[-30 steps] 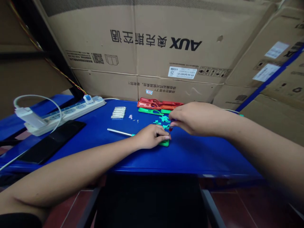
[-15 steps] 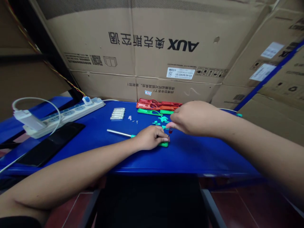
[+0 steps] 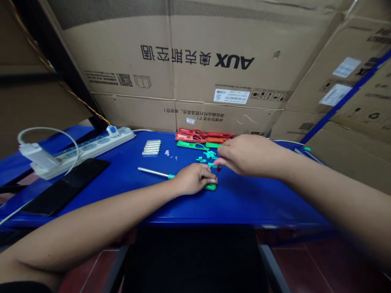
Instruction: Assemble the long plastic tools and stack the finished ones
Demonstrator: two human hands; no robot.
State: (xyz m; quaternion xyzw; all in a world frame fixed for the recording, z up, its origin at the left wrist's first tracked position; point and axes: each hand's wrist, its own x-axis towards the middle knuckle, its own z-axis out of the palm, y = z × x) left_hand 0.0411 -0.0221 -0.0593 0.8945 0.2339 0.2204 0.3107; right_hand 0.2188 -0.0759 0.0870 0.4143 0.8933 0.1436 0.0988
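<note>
My left hand (image 3: 193, 179) is closed over a green plastic handle (image 3: 210, 187), pressing it against the blue table; its rounded end shows past my fingers. A silvery metal rod (image 3: 152, 171) with a teal collar sticks out to the left of this hand. Whether rod and handle are one piece is hidden. Above, my right hand (image 3: 244, 155) pinches a small screwdriver (image 3: 218, 169) with a red part and a thin dark shaft. It is tilted, its tip down at the handle by my left fingertips.
Behind my hands lie teal plastic bits (image 3: 210, 154), red plastic shells (image 3: 191, 137) and green shells (image 3: 191, 145). Farther left are several metal rods (image 3: 152, 147), tiny screws (image 3: 176, 158), a power strip (image 3: 100, 140) and a black flat object (image 3: 67, 185). A cardboard box (image 3: 195, 89) stands behind.
Both hands keep nearly the same place and grip, with the screwdriver still at the green handle. The whole view has shifted slightly.
</note>
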